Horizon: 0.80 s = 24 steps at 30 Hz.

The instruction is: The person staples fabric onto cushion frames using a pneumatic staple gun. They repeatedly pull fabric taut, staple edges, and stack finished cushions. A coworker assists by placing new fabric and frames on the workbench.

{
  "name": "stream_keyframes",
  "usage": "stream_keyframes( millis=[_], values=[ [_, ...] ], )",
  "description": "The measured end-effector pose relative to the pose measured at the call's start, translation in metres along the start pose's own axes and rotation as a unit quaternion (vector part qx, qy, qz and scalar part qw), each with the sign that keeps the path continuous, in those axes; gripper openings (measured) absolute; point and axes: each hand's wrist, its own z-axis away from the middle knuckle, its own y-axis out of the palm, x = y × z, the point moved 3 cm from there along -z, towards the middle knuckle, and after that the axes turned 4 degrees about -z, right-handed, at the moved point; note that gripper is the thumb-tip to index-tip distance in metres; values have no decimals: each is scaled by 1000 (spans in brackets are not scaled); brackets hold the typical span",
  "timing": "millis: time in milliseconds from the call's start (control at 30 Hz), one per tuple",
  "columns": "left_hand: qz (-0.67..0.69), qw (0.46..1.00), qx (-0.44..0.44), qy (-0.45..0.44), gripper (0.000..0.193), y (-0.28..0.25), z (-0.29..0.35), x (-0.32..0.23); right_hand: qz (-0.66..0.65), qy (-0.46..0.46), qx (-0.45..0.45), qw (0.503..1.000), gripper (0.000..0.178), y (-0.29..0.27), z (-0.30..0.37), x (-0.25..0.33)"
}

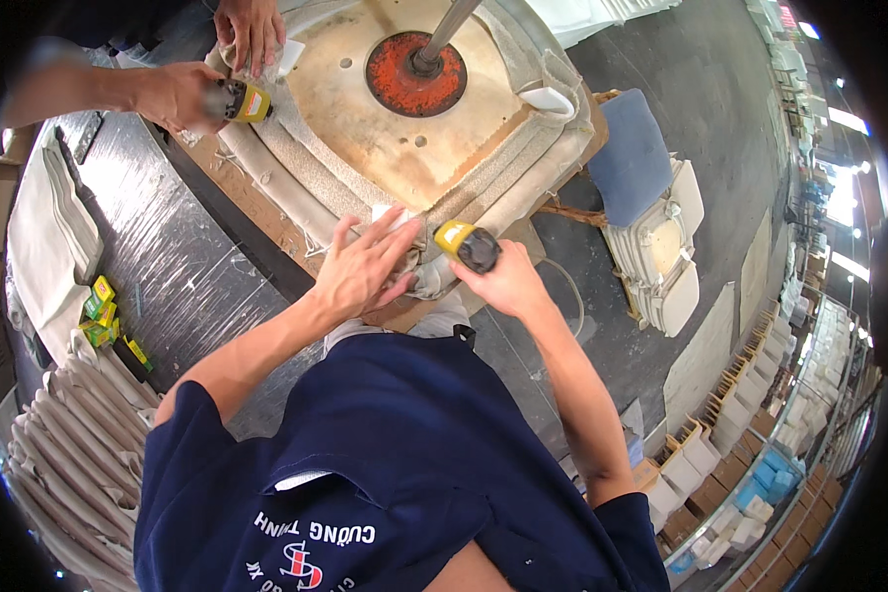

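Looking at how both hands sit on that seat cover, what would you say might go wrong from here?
The left hand presses the beige fabric flat right beside the nose of the yellow staple gun in the right hand, so a fingertip might get hit. A co-worker's hand works a second yellow tool on the same seat base; a tug could shift the fabric.

The left hand [365, 268] lies on the seat cushion [405, 128], the stapler [469, 247] just right of it.

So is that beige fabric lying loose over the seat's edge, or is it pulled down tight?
Pulled tight: the left hand presses the beige fabric flat against the wooden seat base, beside the yellow tool in the right hand.
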Motion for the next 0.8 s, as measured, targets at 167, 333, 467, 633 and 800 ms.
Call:
stream_keyframes(
  millis=[167,333,467,633,800],
  values=[
    [43,998,-49,-5,77,0,18,5,147,24,27,988,41,3,-6,10],
    [107,986,-124,-37,70,1,11,-4,117,-90,0,989,36,-1,11,8],
    [155,974,-158,-51,62,17,8,-2,165,-61,-16,984,33,4,11,25],
    [144,967,-179,-111,51,12,-29,-11,10,-217,-129,968,55,23,42,-67],
    [-37,991,-128,-8,51,16,-118,-78,-168,-193,-208,944,56,56,79,-179]
  ],
)
